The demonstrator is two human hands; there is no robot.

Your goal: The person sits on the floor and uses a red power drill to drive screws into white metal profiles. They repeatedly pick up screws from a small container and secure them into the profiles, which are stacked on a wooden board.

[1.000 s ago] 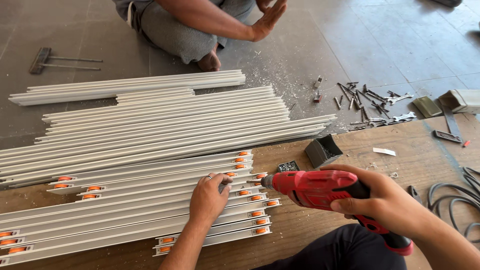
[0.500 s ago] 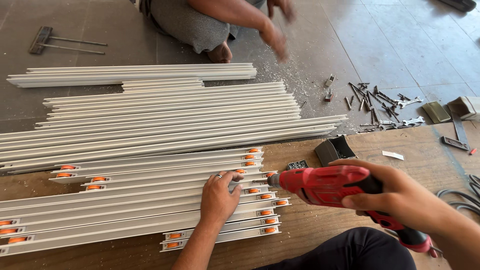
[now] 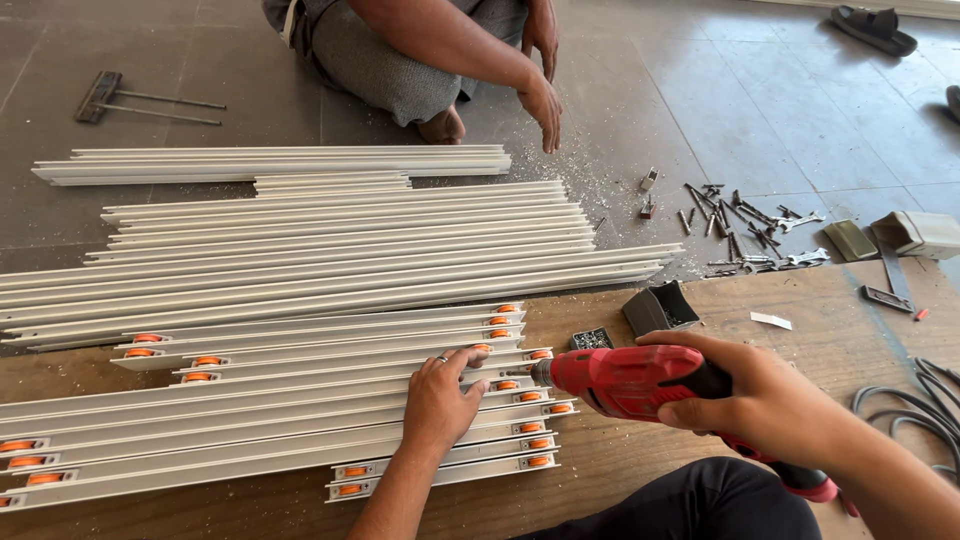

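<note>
The right hand [image 3: 775,400] has its fingers wrapped tight around a red power drill [image 3: 640,382], whose tip meets the end of a grey aluminium rail [image 3: 330,385] with orange rollers. The left hand [image 3: 440,403] lies flat, fingers spread, pressing on the same rails lying on the wooden tabletop [image 3: 800,345]. Beyond, more rails [image 3: 340,235] lie on the floor, where another person [image 3: 420,50] sits beside loose screws [image 3: 735,215].

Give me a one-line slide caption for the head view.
Left hand steadies pale rails with orange rollers while right hand holds a red drill to them.
</note>
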